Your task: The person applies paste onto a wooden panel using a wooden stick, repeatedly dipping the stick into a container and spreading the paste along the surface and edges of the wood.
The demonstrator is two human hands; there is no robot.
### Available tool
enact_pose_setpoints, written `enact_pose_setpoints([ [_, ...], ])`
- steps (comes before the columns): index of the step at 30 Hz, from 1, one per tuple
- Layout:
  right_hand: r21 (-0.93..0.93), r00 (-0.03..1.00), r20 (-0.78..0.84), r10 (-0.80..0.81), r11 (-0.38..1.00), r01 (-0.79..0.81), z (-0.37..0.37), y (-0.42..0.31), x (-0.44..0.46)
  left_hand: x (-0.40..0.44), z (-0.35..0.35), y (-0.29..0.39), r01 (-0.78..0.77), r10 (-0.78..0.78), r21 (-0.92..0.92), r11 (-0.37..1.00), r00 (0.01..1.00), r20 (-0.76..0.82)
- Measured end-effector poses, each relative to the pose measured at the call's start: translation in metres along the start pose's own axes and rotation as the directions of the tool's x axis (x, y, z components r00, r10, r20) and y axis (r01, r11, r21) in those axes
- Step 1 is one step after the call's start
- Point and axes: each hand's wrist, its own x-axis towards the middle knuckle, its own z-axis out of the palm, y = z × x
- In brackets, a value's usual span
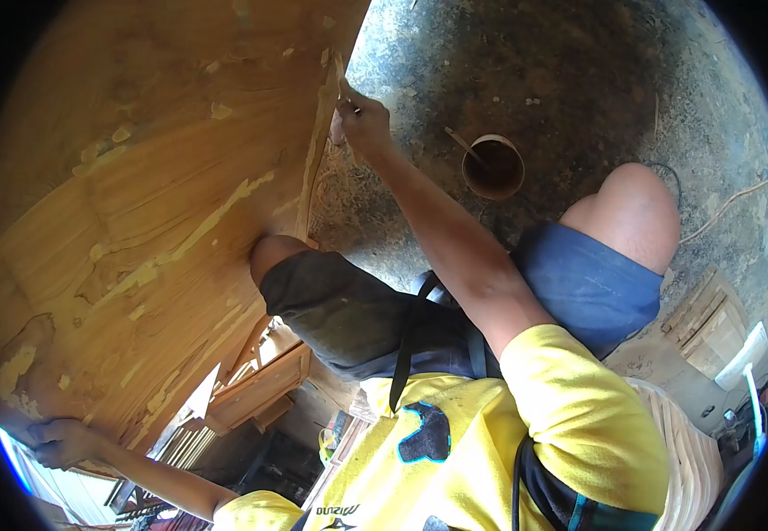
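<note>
A large brown wooden panel [154, 177] fills the left side, with pale yellow filler patches and streaks on its face. My left hand [63, 442] is closed on the panel's lower left edge. At the panel's upper right edge, my right hand [364, 122] is closed around a thin, flat tool [340, 69], which looks like a putty knife. Its tip lies against a pale filler strip along that edge. Most of the tool is hidden by my fingers.
A round bucket [493, 168] with a stick in it stands on the stained concrete floor [578, 80]. A cable [727, 209] runs along the floor at right. Wooden pieces [707, 323] lie at lower right. More woodwork [255, 389] stands below the panel. My knees flank the work area.
</note>
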Motion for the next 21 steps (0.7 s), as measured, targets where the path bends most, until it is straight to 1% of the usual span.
enact_pose_setpoints([
  [1, -0.027, 1.0, -0.004, -0.022, 0.999, 0.022, 0.0, 0.002, -0.002, -0.002, 0.004, -0.011, 0.009, -0.01, 0.037, 0.999, 1.0, 0.02],
  [2, -0.018, 1.0, 0.026, -0.01, 1.0, 0.011, -0.001, 0.004, -0.002, -0.003, 0.013, -0.027, -0.072, 0.074, 0.083, 0.994, 0.997, -0.019],
  [3, -0.013, 1.0, 0.02, -0.015, 1.0, 0.016, -0.008, -0.001, -0.003, -0.003, 0.013, -0.026, -0.111, 0.116, 0.106, 0.988, 0.992, -0.041],
  [4, 0.029, 0.989, 0.104, 0.102, 0.994, -0.105, -0.019, -0.008, -0.006, -0.001, 0.008, -0.016, -0.149, 0.158, 0.132, 0.98, 0.985, -0.064],
  [5, 0.06, 0.958, 0.194, 0.212, 0.972, -0.228, -0.027, -0.016, -0.008, -0.003, 0.001, -0.005, -0.059, 0.063, 0.134, 0.989, 0.998, -0.024],
  [6, 0.066, 0.96, 0.19, 0.207, 0.973, -0.223, -0.029, -0.013, -0.007, -0.003, -0.004, 0.007, 0.033, -0.035, 0.139, 0.99, 0.999, 0.016],
  [8, 0.393, 0.97, 0.119, 0.212, 0.887, -0.242, -0.029, -0.006, -0.007, -0.004, -0.002, 0.007, 0.05, -0.05, 0.134, 0.99, 0.999, 0.001],
  [9, 0.396, 0.97, 0.121, 0.212, 0.885, -0.243, -0.03, -0.007, -0.006, -0.003, -0.002, 0.007, 0.064, -0.064, 0.131, 0.989, 0.998, -0.006],
  [10, 0.446, 0.962, 0.15, 0.228, 0.853, -0.272, -0.032, -0.01, -0.005, 0.0, -0.011, 0.021, 0.06, -0.06, 0.134, 0.989, 0.998, -0.008],
  [11, 0.492, 0.953, 0.18, 0.244, 0.817, -0.302, -0.033, -0.013, -0.004, 0.0, -0.023, 0.036, 0.094, -0.102, 0.108, 0.99, 0.992, 0.07],
  [12, 0.493, 0.952, 0.182, 0.247, 0.815, -0.305, -0.034, -0.013, -0.002, 0.001, -0.03, 0.046, 0.131, -0.143, 0.085, 0.988, 0.978, 0.15],
  [13, 0.516, 0.942, 0.2, 0.268, 0.789, -0.334, -0.033, -0.014, 0.001, 0.0, -0.028, 0.044, 0.129, -0.142, 0.087, 0.988, 0.978, 0.151],
  [14, 0.538, 0.932, 0.22, 0.289, 0.761, -0.363, -0.032, -0.015, 0.004, 0.0, -0.023, 0.039, 0.094, -0.099, 0.074, 0.993, 0.993, 0.071],
  [15, 0.537, 0.93, 0.225, 0.29, 0.76, -0.366, -0.031, -0.013, 0.008, -0.001, -0.017, 0.03, 0.075, -0.077, 0.072, 0.995, 0.997, 0.031],
  [16, 0.564, 0.922, 0.233, 0.31, 0.729, -0.387, -0.03, -0.011, 0.012, -0.002, -0.01, 0.021, 0.056, -0.055, 0.071, 0.996, 0.998, -0.009],
  [17, 0.59, 0.913, 0.242, 0.33, 0.697, -0.408, -0.028, -0.009, 0.016, -0.002, -0.003, 0.005, 0.011, -0.008, 0.077, 0.997, 1.0, -0.029],
  [19, 0.598, 0.903, 0.263, 0.341, 0.676, -0.43, -0.025, -0.005, 0.022, -0.001, -0.001, -0.001, -0.038, 0.042, 0.086, 0.996, 0.998, -0.045],
  [21, 0.614, 0.885, 0.292, 0.363, 0.639, -0.464, -0.024, 0.0, 0.023, -0.002, -0.001, 0.0, 0.024, -0.021, 0.115, 0.993, 0.999, -0.027],
])
